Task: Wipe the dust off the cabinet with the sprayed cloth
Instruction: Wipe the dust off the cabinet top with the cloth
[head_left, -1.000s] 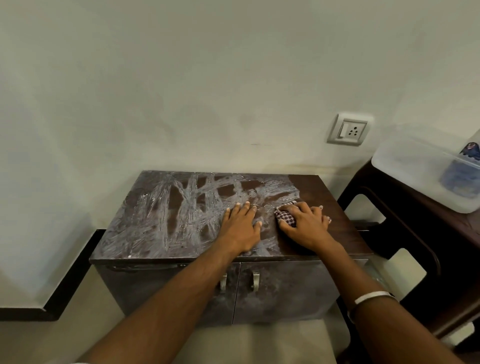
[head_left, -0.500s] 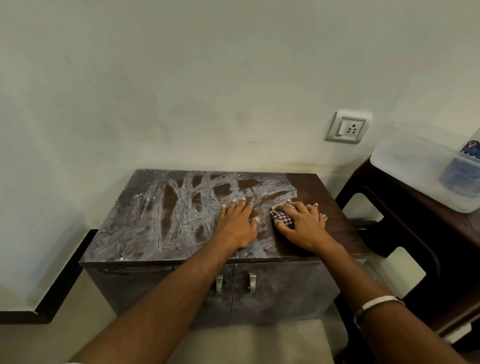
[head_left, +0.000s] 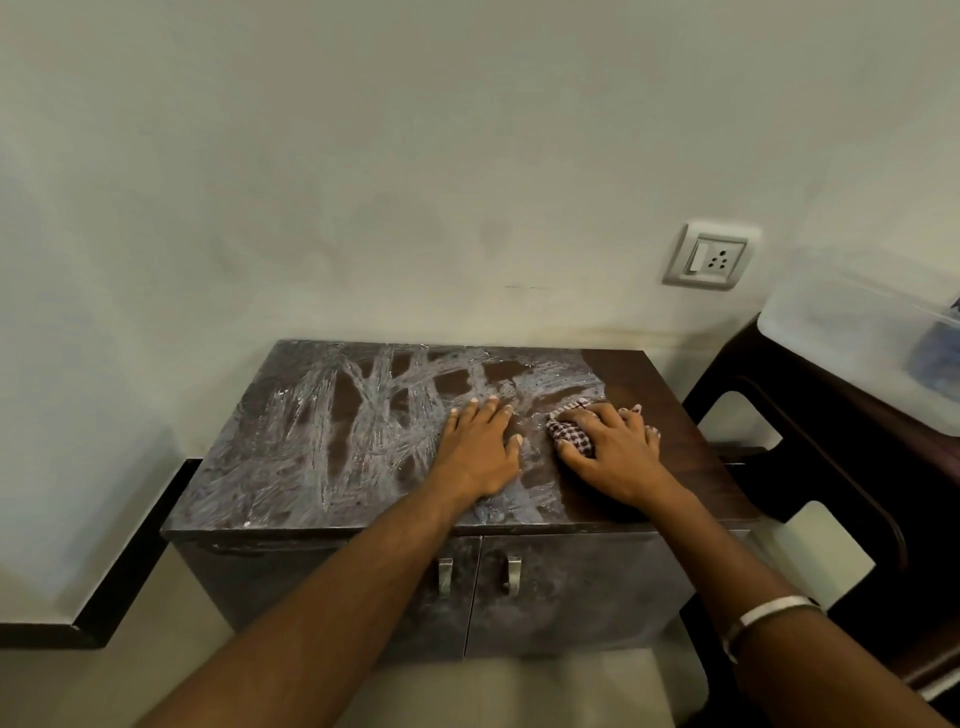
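One low dark cabinet (head_left: 322, 467) is seen against a pale wall, and it is taken here as the landmark. Most of its top, from the left edge to past the middle, is covered with streaked whitish dust, while one strip along its right edge is seen as bare dark wood. On its front, two doors are counted, each fitted with one metal handle (head_left: 445, 576), the two handles lying close together at the centre seam. Two hands are laid on the top, side by side and slightly apart. The left hand (head_left: 480, 451) is spread flat, fingers straight, on the dusty surface right of the cabinet's middle; nothing is held by it. Just to its right, the right hand (head_left: 615, 457) is pressed down on one checked cloth (head_left: 570, 434), around which its fingers and thumb are curled; the cloth is bunched at the border between dusty and bare wood. One pale bangle (head_left: 769, 613) is worn on the right forearm. Above the cabinet's right end, one wall socket (head_left: 709, 258) is mounted. To the cabinet's right, one dark stool (head_left: 841, 467) is seen, carrying one translucent plastic tub (head_left: 852, 332).
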